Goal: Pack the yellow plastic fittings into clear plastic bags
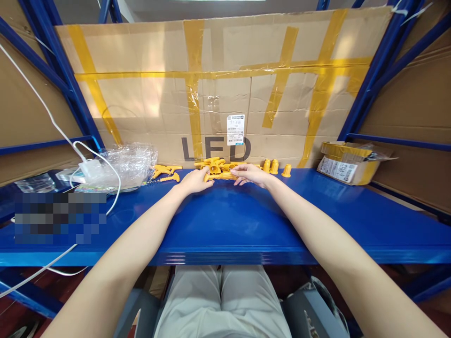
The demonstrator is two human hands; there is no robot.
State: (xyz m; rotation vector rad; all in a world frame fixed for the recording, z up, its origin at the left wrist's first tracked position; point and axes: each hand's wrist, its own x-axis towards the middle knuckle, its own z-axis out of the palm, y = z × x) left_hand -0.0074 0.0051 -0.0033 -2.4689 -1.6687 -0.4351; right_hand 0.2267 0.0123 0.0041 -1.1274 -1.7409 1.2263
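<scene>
1. The left hand (193, 182) pinches one end of a yellow piece (224, 177) near the surface's (225, 220) back edge
2. The right hand (252, 174) is at the other end, grip impossible to tell
3. Three yellow caps (274, 167) stand near that edge

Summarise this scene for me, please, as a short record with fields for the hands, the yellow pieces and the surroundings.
Left hand: at the left end of a yellow piece; grip unclear
Right hand: at its right end; grip unclear
Beyond hands: yellow pile, then taped cardboard
Left side: T-shaped yellow handles, clear plastic packaging
Right side: three upright yellow caps, small cardboard box
Surface: blue shelf
</scene>
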